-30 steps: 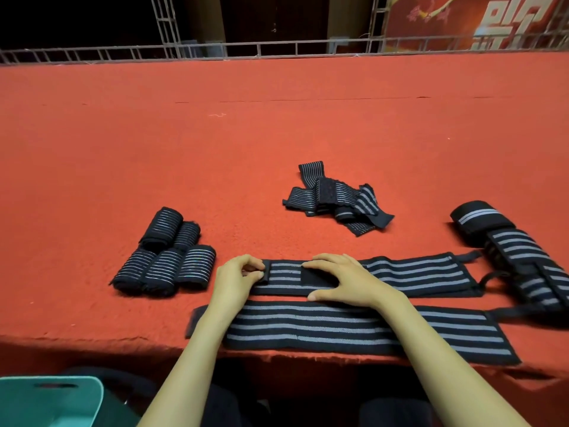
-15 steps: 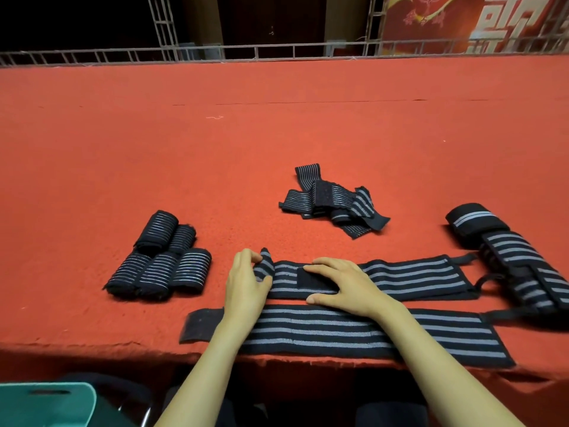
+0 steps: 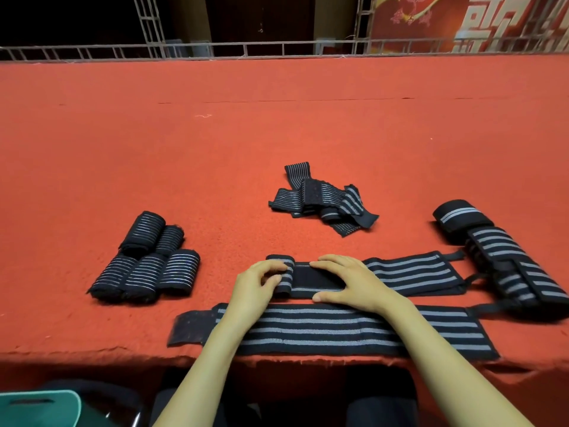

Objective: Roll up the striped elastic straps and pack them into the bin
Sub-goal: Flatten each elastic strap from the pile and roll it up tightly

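Now, on the red table (image 3: 277, 134), a soft, likely springy strap (image 3: 409, 272) is being rolled from its left end, being gripped there by the curled left hand (image 3: 255, 285) and being pressed flat by the straight-fingered right hand (image 3: 348, 282).

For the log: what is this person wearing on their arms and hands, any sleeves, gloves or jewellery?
Nothing is worn that shows. The left hand and right hand are ungloved, with no rings visible. The left forearm and right forearm are bare down to the frame's bottom edge: no sleeves, watch or wristbands in view.
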The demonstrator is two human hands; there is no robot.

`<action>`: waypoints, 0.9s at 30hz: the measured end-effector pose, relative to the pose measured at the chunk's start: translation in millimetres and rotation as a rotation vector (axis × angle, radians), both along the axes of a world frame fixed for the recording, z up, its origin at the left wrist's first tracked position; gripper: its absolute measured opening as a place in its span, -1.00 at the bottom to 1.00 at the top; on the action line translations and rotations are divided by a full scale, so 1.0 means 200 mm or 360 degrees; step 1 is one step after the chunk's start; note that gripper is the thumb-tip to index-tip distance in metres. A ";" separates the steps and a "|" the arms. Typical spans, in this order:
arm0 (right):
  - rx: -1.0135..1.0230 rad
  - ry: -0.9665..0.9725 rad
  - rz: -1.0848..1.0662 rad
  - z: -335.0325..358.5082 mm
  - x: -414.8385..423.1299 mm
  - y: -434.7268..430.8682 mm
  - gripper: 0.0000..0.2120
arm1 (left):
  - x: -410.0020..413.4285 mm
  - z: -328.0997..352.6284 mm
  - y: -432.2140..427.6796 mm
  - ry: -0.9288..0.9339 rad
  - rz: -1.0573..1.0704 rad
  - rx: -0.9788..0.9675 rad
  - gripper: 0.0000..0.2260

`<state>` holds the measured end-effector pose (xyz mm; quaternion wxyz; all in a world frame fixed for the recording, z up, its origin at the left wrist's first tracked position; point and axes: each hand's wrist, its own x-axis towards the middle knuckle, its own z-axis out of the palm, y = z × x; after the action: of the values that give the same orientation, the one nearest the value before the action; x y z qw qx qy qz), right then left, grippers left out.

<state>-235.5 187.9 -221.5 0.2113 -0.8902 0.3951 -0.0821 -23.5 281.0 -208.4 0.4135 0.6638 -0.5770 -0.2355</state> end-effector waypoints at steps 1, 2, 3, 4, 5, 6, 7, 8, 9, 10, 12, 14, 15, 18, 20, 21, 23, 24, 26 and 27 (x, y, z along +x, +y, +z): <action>-0.0009 -0.0006 -0.0005 0.00 0.00 0.00 -0.29 | 0.01 0.00 0.00 0.0093 0.0012 0.0040 -0.79; -0.0019 -0.0008 -0.0007 -0.01 0.01 0.01 -0.28 | 0.03 0.00 -0.01 0.0154 0.0051 0.0068 -0.78; -0.0025 -0.0010 -0.0009 -0.01 0.01 0.01 -0.29 | 0.03 0.00 -0.01 0.0180 0.0110 0.0097 -0.76; -0.0027 -0.0012 -0.0013 -0.01 0.01 0.01 -0.30 | 0.03 0.00 -0.02 0.0191 0.0173 0.0138 -0.73; -0.0032 -0.0015 -0.0017 -0.01 0.01 0.02 -0.31 | 0.03 0.00 -0.02 0.0203 0.0217 0.0185 -0.69; -0.0038 -0.0017 -0.0020 -0.01 0.01 0.02 -0.32 | 0.02 0.00 -0.03 0.0232 0.0241 0.0225 -0.65; -0.0044 -0.0014 -0.0024 -0.01 0.01 0.02 -0.32 | 0.00 0.00 -0.03 0.0275 0.0254 0.0243 -0.62; -0.0048 -0.0009 -0.0026 -0.01 0.01 0.02 -0.31 | -0.01 0.00 -0.03 0.0317 0.0260 0.0242 -0.61; -0.0048 -0.0001 -0.0031 -0.01 0.01 0.02 -0.30 | -0.02 0.00 -0.03 0.0336 0.0261 0.0227 -0.61; -0.0044 0.0007 -0.0035 -0.01 0.01 0.02 -0.27 | -0.03 0.00 -0.03 0.0334 0.0262 0.0218 -0.62; -0.0042 0.0012 -0.0035 -0.01 0.01 0.02 -0.20 | -0.03 0.00 -0.05 0.0277 0.0270 0.0229 -0.61; -0.0045 0.0004 -0.0038 -0.02 0.02 0.02 -0.17 | -0.03 0.00 -0.07 0.0188 0.0263 0.0270 -0.60; -0.0045 0.0001 -0.0040 -0.02 0.02 0.02 -0.16 | -0.04 0.00 -0.08 0.0168 0.0259 0.0271 -0.60; -0.0020 0.0001 -0.0048 0.00 0.04 0.03 -0.19 | -0.07 -0.02 -0.07 0.0178 0.0273 0.0190 -0.61; -0.0030 0.0008 -0.0040 0.02 0.06 0.04 -0.29 | -0.07 -0.03 -0.05 0.0239 0.0301 0.0113 -0.62; -0.0048 0.0016 -0.0024 0.03 0.08 0.04 -0.32 | -0.06 -0.03 -0.03 0.0251 0.0322 0.0073 -0.62; -0.0084 0.0047 0.0032 0.04 0.15 0.05 -0.33 | -0.01 -0.01 0.01 0.0223 0.0393 0.0004 -0.63; -0.0098 0.0059 0.0068 0.04 0.21 0.06 -0.32 | 0.04 0.00 0.03 0.0197 0.0443 -0.0020 -0.62; -0.0116 0.0072 0.0146 0.05 0.34 0.08 -0.31 | 0.14 0.01 0.06 0.0115 0.0550 -0.0039 -0.61; -0.0129 0.0080 0.0186 0.04 0.41 0.09 -0.30 | 0.18 0.02 0.09 0.0061 0.0601 -0.0031 -0.61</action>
<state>-153.6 206.4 -212.6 0.1696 -0.9214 0.3440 -0.0630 12.7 298.3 -204.7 0.4677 0.7516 -0.4364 -0.1609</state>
